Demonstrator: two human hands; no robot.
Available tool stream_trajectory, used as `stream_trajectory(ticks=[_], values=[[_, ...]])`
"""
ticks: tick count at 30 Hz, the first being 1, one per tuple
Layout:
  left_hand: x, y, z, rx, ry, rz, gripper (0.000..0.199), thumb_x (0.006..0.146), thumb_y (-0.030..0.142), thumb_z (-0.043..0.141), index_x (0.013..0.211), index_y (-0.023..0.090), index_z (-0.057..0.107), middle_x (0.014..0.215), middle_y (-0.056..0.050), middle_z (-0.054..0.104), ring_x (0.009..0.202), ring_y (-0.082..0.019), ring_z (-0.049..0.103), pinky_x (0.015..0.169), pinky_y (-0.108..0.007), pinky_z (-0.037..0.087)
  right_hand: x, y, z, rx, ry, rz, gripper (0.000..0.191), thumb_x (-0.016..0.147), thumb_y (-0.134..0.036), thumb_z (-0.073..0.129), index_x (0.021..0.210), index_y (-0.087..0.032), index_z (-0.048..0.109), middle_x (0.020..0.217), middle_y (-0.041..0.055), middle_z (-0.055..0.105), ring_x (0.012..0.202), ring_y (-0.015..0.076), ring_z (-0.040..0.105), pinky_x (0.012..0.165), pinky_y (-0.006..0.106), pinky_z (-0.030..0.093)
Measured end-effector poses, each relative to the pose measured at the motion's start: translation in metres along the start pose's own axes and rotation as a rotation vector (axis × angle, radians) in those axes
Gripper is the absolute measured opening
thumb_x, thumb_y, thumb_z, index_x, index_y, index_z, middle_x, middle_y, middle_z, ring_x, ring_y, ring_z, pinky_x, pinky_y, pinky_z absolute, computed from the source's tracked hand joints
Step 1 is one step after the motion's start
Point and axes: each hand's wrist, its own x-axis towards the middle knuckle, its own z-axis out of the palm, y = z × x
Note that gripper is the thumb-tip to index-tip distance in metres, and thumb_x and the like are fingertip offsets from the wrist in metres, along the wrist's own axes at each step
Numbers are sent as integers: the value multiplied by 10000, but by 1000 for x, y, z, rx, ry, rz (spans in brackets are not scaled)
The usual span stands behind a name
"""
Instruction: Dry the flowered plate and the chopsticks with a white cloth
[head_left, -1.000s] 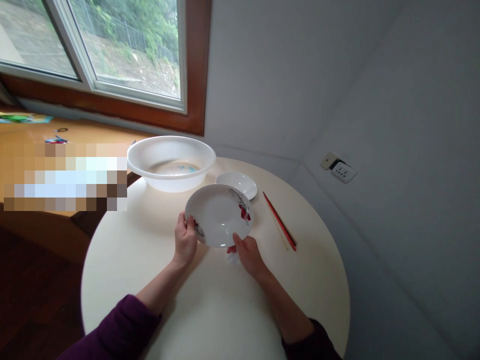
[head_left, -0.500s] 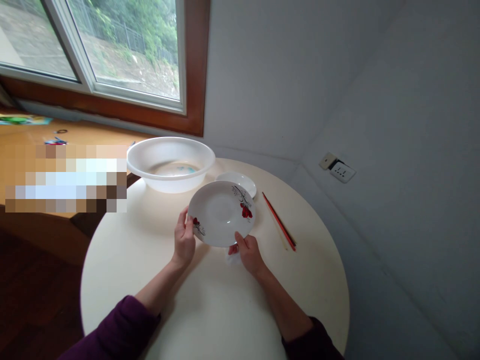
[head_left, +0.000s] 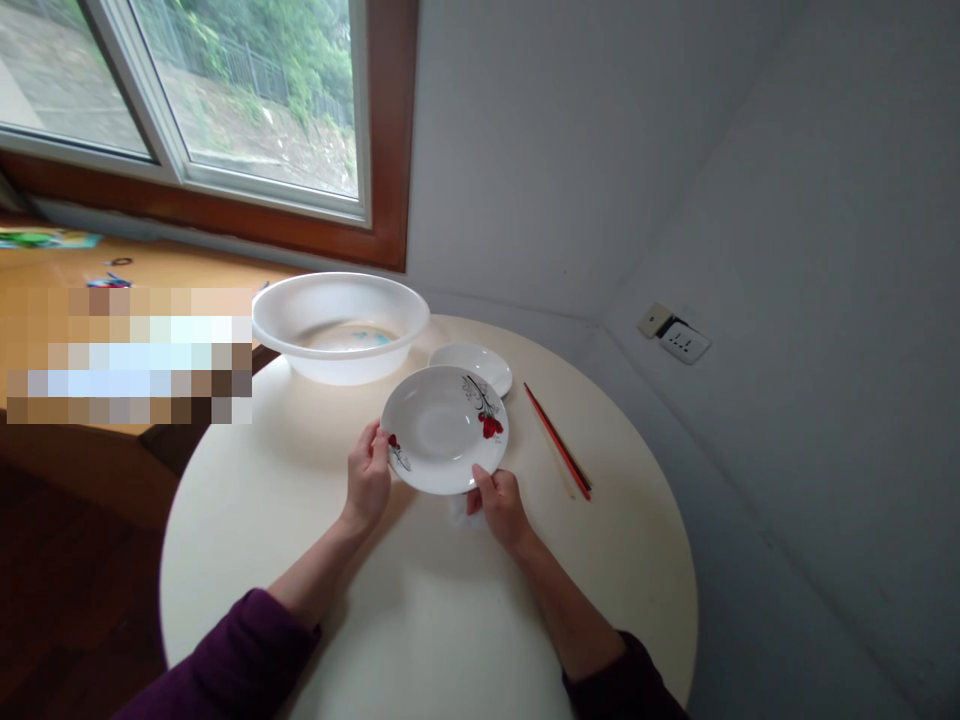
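A white plate (head_left: 439,425) with red flowers and dark sprigs is held tilted above the round table. My left hand (head_left: 368,480) grips its left rim, fingers closed on the edge. At the lower right rim my right hand (head_left: 498,503) pinches the plate, thumb on top. Something whitish (head_left: 466,511), perhaps a cloth or tissue, shows below the right fingers. Behind the held plate lies another white plate (head_left: 480,362), partly covered by it. Red and tan chopsticks (head_left: 556,440) rest on the table to the right.
A large translucent white basin (head_left: 341,330) stands at the back left of the round cream table (head_left: 247,560). A wooden desk (head_left: 195,270) adjoins it on the left. The wall with a socket (head_left: 684,341) borders the right side.
The held plate has turned and tilted slightly, and its left rim has shifted a little to the right. Both hands keep their hold on it.
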Motion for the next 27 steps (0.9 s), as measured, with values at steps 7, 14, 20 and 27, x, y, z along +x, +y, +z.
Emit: stream_trajectory(ticks=[7,14,20,27], values=[[0,0,-1,52,-18,-17,261,824,382,427,748,168,554,640,5,527,579,-121,473,532,-224,388,0,-1,-2,61,11,21,593,749,-647,415,398,-178,508,335,20,475,362,104,438,451,233,387],[0,1,-1,61,-21,-8,272,822,397,422,725,171,539,623,9,519,570,-123,464,534,-230,385,-1,-3,-2,55,19,20,621,746,-677,403,370,-189,479,332,27,475,370,109,446,444,231,388],[0,4,0,89,-11,-5,268,817,389,414,691,178,521,607,9,510,564,-127,458,532,-239,377,-1,-4,-1,49,24,12,641,756,-684,380,351,-194,468,332,33,473,395,122,475,466,238,397],[-1,3,-1,86,-17,-27,266,814,395,417,690,181,516,608,11,507,564,-129,450,535,-244,373,-1,-3,-2,57,37,-8,642,782,-662,362,364,-190,483,333,30,476,381,114,458,483,243,399]])
